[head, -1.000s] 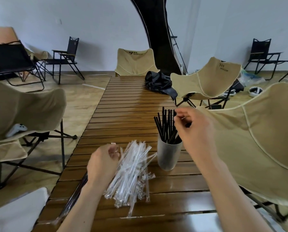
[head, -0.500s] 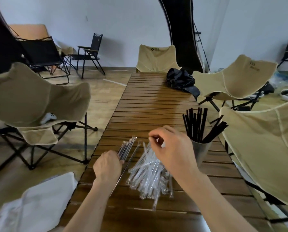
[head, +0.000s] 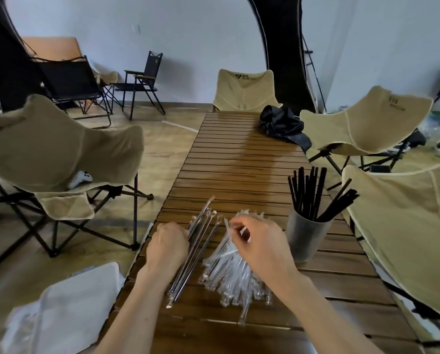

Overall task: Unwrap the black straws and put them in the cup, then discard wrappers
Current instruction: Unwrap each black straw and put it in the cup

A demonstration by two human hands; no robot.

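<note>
- The left hand (head: pixel 168 247) is curled round a bundle of wrapped black straws (head: pixel 197 247) lying on the slatted wooden table (head: pixel 239 159); the bundle points toward one o'clock.
- The right hand (head: pixel 261 242) hovers over the pile of empty clear wrappers (head: pixel 230 274), its fingertips pinching what looks like a single wrapper, though it is blurred.
- At two o'clock from the right hand, the grey cup (head: pixel 306 240) stands upright, just beside the pile, with unwrapped black straws (head: pixel 309 192) fanned out of it.
- Far down the table, at twelve o'clock, lies a crumpled black fabric bag (head: pixel 281 123).
- Beige folding chairs (head: pixel 60 149) ring the table.
</note>
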